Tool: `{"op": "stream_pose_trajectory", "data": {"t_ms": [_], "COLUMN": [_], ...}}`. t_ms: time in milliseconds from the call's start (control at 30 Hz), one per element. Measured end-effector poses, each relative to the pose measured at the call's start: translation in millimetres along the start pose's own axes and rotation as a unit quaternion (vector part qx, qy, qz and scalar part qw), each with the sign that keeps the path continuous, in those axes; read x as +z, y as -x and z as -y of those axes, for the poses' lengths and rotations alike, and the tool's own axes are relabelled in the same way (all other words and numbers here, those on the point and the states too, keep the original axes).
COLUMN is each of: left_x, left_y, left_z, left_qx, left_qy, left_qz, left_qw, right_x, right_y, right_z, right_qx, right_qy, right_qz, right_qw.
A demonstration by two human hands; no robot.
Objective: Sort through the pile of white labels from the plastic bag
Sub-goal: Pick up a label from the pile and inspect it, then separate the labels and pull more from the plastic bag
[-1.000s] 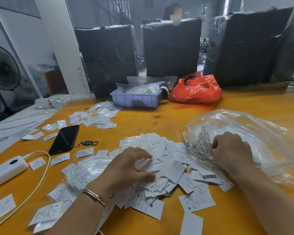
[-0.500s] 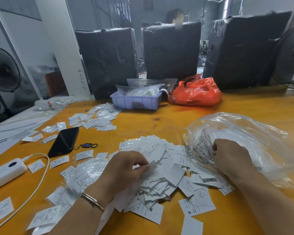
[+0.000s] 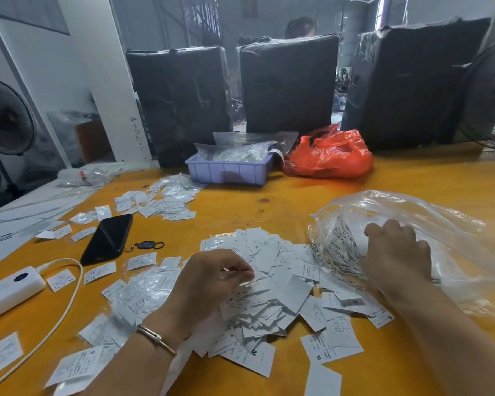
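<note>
The left hand (image 3: 212, 281) hovers over the pile of white labels (image 3: 272, 292), fingers curled, seemingly pinching a label or two to read the size. The right hand (image 3: 395, 255) presses down on the clear plastic bag (image 3: 412, 224), fingers bent into the film, probably to pin it while labels spill from its mouth. The pile sits mid-table, touching the bag. Left of it lie a phone (image 3: 107, 238) and a power strip (image 3: 9, 290); the bare table (image 3: 297, 195) beyond offers sorting room.

Matt white paper labels (image 3: 272, 284) lie beside a glossy, crinkled clear plastic bag (image 3: 429, 224) on smooth orange-painted table (image 3: 326, 195).
</note>
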State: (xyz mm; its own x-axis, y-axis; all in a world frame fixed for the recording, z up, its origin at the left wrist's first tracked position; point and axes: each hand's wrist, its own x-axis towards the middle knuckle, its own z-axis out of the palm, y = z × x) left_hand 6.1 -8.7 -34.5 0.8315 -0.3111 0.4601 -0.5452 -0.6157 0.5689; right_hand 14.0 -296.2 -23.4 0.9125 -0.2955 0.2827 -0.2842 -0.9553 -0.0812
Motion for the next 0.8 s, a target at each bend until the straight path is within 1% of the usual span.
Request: {"op": "stream_pose_trajectory", "data": {"t_ms": [67, 133, 233, 333, 400, 500, 567, 700, 800], "left_x": [0, 0, -2, -2, -2, -1, 0, 1, 2], "left_y": [-1, -1, -1, 0, -1, -1, -1, -1, 0], "left_z": [-2, -3, -3, -2, 0, 2, 1, -1, 1], "left_qx": [0.012, 0.020, 0.015, 0.000, -0.022, -0.042, -0.043, -0.042, -0.031], "left_qy": [0.009, 0.013, 0.013, 0.015, 0.038, 0.031, 0.004, -0.015, -0.035], "left_qz": [-0.031, -0.067, -0.097, -0.094, -0.088, -0.073, -0.063, -0.037, -0.027], "left_qw": [0.999, 0.997, 0.995, 0.995, 0.995, 0.996, 0.997, 0.998, 0.999], "right_x": [3, 5, 9, 11, 11, 12, 14, 18, 20], "right_y": [-1, -3, -3, -3, -6, -7, -8, -11, -13], "right_z": [-3, -6, -8, -6, -5, -5, -6, -8, -9], "right_qx": [-0.005, -0.004, -0.004, -0.005, -0.001, -0.009, -0.011, 0.003, 0.003], "right_qy": [0.014, 0.003, -0.055, -0.088, -0.075, 0.001, 0.018, -0.042, -0.093], "right_qz": [0.024, 0.016, -0.008, -0.038, -0.064, -0.025, -0.019, -0.052, -0.091], "right_qw": [1.000, 1.000, 0.998, 0.995, 0.995, 1.000, 1.000, 0.998, 0.992]}}
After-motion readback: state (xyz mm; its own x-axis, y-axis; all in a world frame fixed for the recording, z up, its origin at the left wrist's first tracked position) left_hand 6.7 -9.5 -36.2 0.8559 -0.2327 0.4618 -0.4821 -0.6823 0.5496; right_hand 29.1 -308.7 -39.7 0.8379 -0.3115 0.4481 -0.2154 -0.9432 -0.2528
